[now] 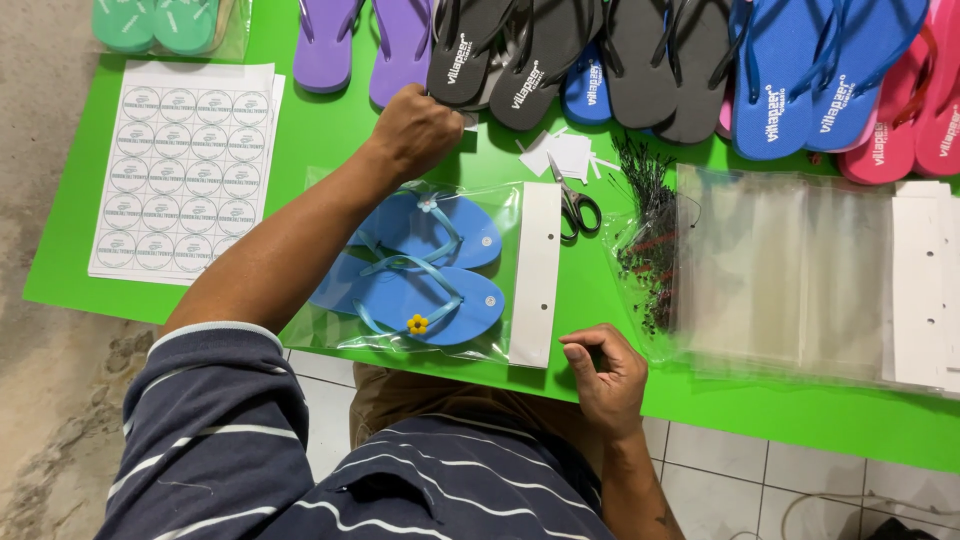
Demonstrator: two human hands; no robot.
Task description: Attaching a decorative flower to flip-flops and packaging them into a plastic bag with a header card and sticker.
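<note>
Reaching toward the far edge, left hand (418,128) is fisted beside the black sandals (510,55); right hand (605,375) curls loosely, pinching nothing visible. Bagged blue sandals (420,265) overhang the counter's (330,135) near edge and may slip off.

Flip-flop row (640,60) cut off above
</note>
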